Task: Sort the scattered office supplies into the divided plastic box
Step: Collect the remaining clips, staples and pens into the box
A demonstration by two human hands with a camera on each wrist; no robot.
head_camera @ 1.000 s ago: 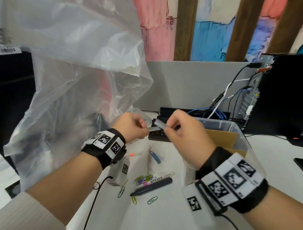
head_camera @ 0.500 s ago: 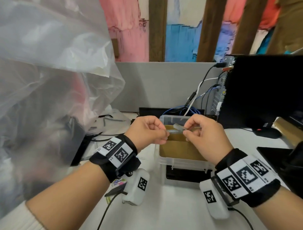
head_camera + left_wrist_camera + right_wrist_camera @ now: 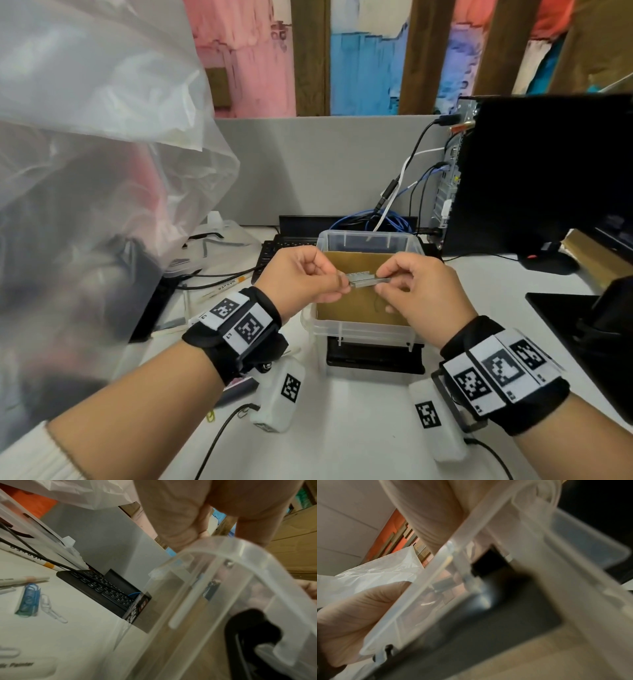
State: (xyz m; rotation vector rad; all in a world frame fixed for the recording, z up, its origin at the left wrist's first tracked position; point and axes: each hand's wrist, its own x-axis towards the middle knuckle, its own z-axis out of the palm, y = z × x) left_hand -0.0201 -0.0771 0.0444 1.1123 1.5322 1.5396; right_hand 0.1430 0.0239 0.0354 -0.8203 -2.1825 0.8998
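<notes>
Divided plastic box (image 3: 368,329): clear, open-topped, standing on the white desk (image 3: 359,428) toward its far edge, just in front of a black keyboard (image 3: 274,248); a brown cardboard divider (image 3: 356,301) stands inside, and which compartments hold anything cannot be told. Strip of staples (image 3: 364,280): silver, held level directly above the box opening, the left hand (image 3: 301,281) pinching one end and the right hand (image 3: 421,291) pinching the other, both sets of fingers curled close together; held so, judging by the position, to be lowered or split over a compartment rather than dropped loose. Remaining supplies, still unsorted: blue paper clips (image 3: 28,600) in a small clear case, loose white paper clips (image 3: 51,612) and a marker (image 3: 24,580), all on the desk left of the box near the keyboard's left end. Surroundings: crumpled translucent plastic bag (image 3: 85,171) along the left edge, grey partition (image 3: 308,164) behind the desk, black computer tower (image 3: 548,171) with cables (image 3: 394,219) at the far right corner, painted wall beyond.
</notes>
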